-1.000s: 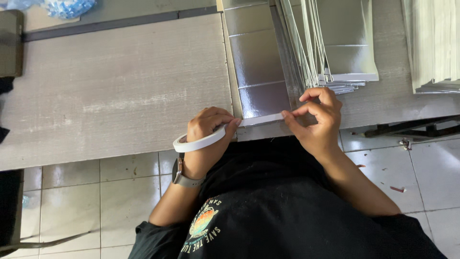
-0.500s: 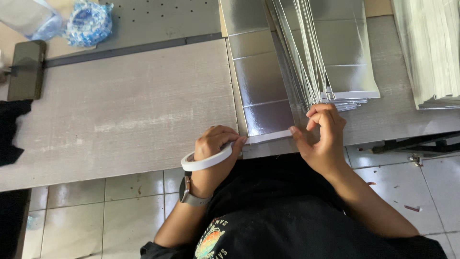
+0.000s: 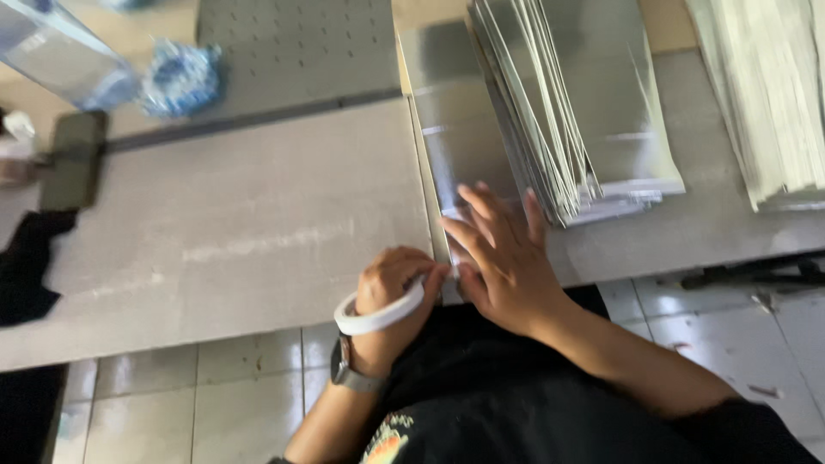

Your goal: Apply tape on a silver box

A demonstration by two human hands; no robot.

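Tape roll (image 3: 379, 314), a white ring, sits gripped in the left hand (image 3: 391, 288) at the bench (image 3: 215, 232) edge, just left of the silver sheet (image 3: 460, 163). The right hand (image 3: 503, 262) lies open, fingers spread flat on that sheet's near end. Pressing evenly along the edge would likely seat the tape well. The sheet's long axis runs away from the person; the roll's open face points upward.

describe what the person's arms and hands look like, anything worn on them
Both forearms are bare, with no gloves and no sleeves showing along them. The left hand has a wristwatch with a dark band and a dark case strapped at the wrist. The right hand shows no watch or bracelet; the picture is too blurred to tell rings. The person wears a black shirt.
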